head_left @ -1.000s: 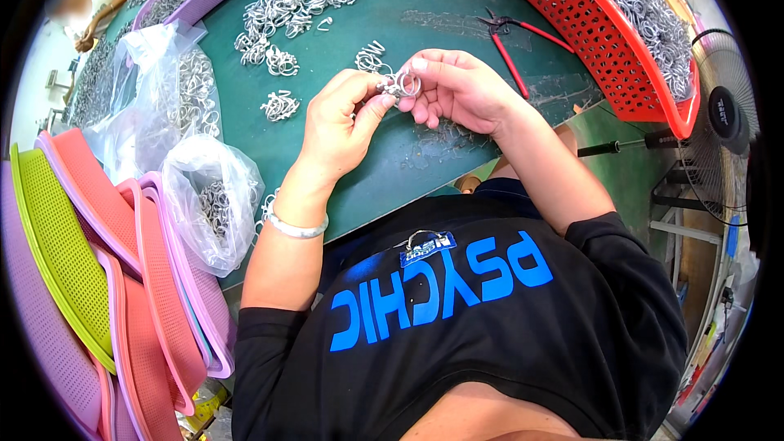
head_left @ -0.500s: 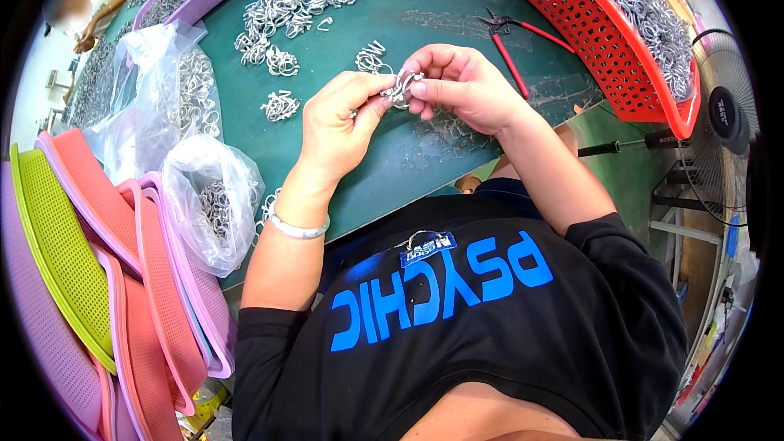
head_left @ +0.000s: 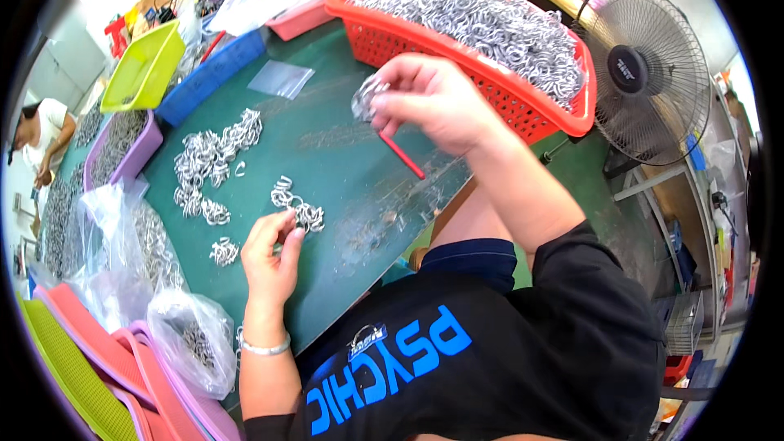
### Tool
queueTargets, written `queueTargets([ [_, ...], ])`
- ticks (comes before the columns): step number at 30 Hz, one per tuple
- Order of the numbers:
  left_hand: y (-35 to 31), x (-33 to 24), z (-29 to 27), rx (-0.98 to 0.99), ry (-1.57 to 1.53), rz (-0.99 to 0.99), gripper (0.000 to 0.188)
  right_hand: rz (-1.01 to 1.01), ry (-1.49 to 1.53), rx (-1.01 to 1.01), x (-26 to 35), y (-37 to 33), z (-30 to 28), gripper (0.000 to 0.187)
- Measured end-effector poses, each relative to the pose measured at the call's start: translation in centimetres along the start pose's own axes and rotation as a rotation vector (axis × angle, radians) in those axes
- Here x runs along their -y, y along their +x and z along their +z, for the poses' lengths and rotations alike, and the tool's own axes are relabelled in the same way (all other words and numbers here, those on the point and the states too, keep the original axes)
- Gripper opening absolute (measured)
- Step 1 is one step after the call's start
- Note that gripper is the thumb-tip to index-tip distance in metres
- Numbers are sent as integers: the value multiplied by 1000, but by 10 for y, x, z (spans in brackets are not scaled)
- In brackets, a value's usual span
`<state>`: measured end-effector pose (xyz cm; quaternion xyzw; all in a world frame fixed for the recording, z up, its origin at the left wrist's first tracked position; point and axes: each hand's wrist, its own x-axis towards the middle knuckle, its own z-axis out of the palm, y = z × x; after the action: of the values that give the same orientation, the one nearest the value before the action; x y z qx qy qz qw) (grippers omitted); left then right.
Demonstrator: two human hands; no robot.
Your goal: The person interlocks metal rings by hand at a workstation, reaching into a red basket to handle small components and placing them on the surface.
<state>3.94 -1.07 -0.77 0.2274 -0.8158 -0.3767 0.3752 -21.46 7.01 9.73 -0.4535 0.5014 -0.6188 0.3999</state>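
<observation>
My right hand (head_left: 437,102) is raised over the green table mat (head_left: 343,147), just in front of the red basket (head_left: 523,110). It pinches a small linked cluster of silver metal rings (head_left: 365,98). My left hand (head_left: 269,260) rests low on the mat, its fingertips closed on the edge of a little pile of metal rings (head_left: 300,212). A bigger heap of linked rings (head_left: 211,162) lies farther left, with a small clump (head_left: 223,251) beside my left hand.
The red basket is full of loose rings. Red-handled pliers (head_left: 402,155) lie under my right hand. A small clear bag (head_left: 282,78), blue (head_left: 214,73), yellow-green (head_left: 145,65) and purple (head_left: 122,155) trays, bagged rings (head_left: 192,339) and a fan (head_left: 649,73) surround me. Another person (head_left: 37,143) works far left.
My hands, joined on one ring cluster before, have parted. The right hand lifted the cluster toward the red basket; the left dropped to the small pile. My view swung right.
</observation>
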Motion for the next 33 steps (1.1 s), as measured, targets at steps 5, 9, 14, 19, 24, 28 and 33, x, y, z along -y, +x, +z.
queueTargets([
  [5,4,3,6,-38,7,-9,21,-257,-531,-241,73,19,-87,11],
  [9,3,3,1,-6,92,-8,17,-199,-1001,-520,87,49,-136,16],
  [14,0,9,-5,-89,227,11,15,208,-1888,-434,107,47,-142,22],
  [19,0,5,0,40,375,90,20,-331,-1564,-337,88,30,-73,19],
  [24,-4,4,-8,125,406,-35,20,-455,-1331,285,-3,27,9,26],
  [28,1,10,-1,110,349,24,14,-191,-1246,495,-72,-4,57,42],
  [33,-1,7,-3,106,383,-18,12,-382,-1242,366,-102,-15,80,32],
])
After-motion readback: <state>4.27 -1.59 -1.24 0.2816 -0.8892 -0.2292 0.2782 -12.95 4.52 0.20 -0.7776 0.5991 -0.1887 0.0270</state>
